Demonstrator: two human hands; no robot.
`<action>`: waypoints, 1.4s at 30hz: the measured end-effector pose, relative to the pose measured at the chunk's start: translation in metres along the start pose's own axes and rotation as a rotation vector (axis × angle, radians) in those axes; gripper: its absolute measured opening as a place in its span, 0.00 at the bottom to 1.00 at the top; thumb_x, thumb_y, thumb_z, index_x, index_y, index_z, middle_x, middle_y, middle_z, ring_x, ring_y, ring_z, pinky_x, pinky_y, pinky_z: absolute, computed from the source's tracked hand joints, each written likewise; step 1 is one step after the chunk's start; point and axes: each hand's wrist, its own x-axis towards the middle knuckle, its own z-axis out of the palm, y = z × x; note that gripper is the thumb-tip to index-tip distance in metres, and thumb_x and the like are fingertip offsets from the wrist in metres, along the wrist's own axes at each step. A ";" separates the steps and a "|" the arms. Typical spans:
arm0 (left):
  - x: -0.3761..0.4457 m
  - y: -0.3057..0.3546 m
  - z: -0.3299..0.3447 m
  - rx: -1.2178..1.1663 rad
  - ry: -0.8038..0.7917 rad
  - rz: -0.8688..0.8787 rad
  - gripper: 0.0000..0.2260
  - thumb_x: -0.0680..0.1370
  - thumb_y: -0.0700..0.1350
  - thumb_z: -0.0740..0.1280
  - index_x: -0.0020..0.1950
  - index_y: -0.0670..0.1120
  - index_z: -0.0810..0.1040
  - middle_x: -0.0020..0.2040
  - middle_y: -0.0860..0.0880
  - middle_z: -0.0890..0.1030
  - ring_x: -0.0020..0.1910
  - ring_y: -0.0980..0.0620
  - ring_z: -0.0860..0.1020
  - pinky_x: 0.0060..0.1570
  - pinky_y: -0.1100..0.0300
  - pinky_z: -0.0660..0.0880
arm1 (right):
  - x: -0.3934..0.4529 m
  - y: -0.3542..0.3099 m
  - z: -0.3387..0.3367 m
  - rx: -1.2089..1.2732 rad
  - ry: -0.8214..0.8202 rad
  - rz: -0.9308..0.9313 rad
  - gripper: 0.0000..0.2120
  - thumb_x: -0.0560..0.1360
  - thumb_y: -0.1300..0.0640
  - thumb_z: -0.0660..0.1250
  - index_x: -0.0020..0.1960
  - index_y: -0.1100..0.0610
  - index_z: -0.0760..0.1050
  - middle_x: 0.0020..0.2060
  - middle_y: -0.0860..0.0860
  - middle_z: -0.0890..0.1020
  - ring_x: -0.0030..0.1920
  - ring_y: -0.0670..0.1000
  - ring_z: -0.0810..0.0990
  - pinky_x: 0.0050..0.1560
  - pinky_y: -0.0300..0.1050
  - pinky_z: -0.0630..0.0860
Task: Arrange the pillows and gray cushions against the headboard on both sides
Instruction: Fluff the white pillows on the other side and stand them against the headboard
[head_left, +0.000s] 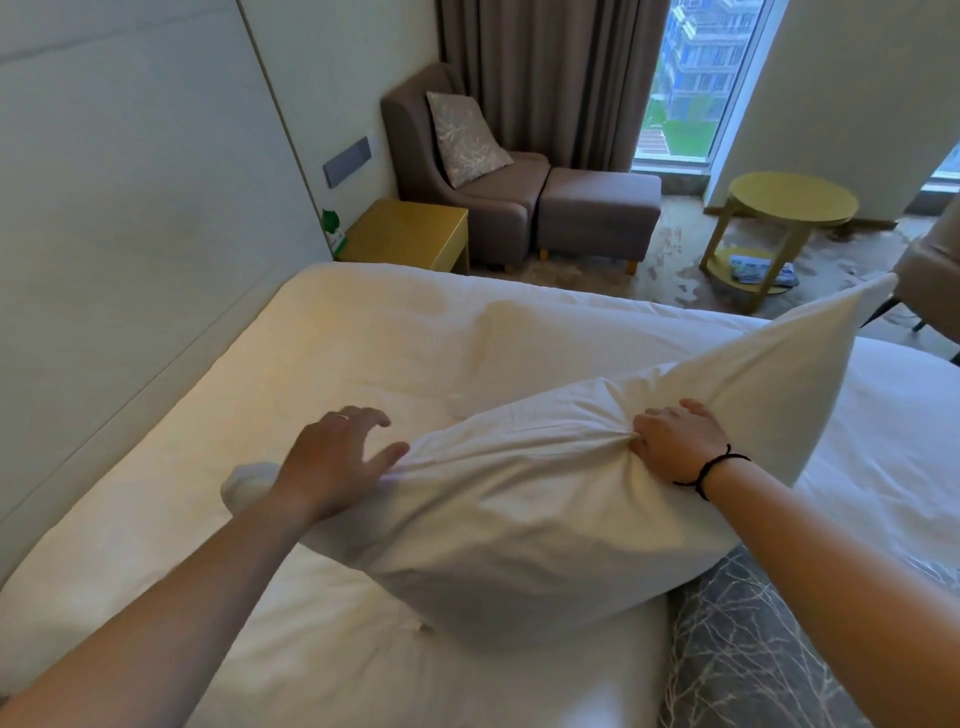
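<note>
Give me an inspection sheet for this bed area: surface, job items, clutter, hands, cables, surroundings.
Surface: bed under a white, lightly wrinkled cover; headboard on the left.
Job's things: white pillow lifted over the bed; gray cushion with a branch pattern at the lower right, under the pillow's edge.
Clutter: nothing seen on the bed.
Hands: left hand open, fingers spread at the pillow's left corner; right hand bunching the pillow's fabric, black band on the wrist.
Cables: nothing seen.
Surroundings: nightstand, armchair holding a patterned cushion, ottoman, round table, curtain, window.
</note>
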 end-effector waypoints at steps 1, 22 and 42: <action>0.002 0.027 0.010 0.003 -0.081 0.070 0.26 0.74 0.70 0.57 0.64 0.55 0.73 0.63 0.51 0.77 0.59 0.47 0.76 0.56 0.51 0.72 | 0.001 0.000 -0.002 0.009 -0.024 -0.003 0.14 0.81 0.47 0.52 0.57 0.50 0.73 0.58 0.49 0.78 0.62 0.51 0.74 0.72 0.54 0.55; -0.029 0.074 0.056 -0.106 0.154 0.226 0.15 0.80 0.60 0.52 0.39 0.53 0.65 0.29 0.52 0.74 0.30 0.45 0.76 0.27 0.56 0.64 | -0.030 0.011 0.001 0.060 0.276 -0.218 0.39 0.69 0.21 0.47 0.65 0.46 0.71 0.62 0.47 0.76 0.64 0.51 0.73 0.73 0.53 0.58; -0.009 -0.148 -0.076 0.009 0.330 0.394 0.24 0.80 0.65 0.49 0.39 0.50 0.73 0.30 0.51 0.77 0.32 0.47 0.79 0.27 0.58 0.69 | -0.008 -0.229 -0.086 0.376 0.386 -0.067 0.15 0.80 0.47 0.57 0.37 0.52 0.63 0.33 0.48 0.74 0.36 0.57 0.75 0.42 0.47 0.62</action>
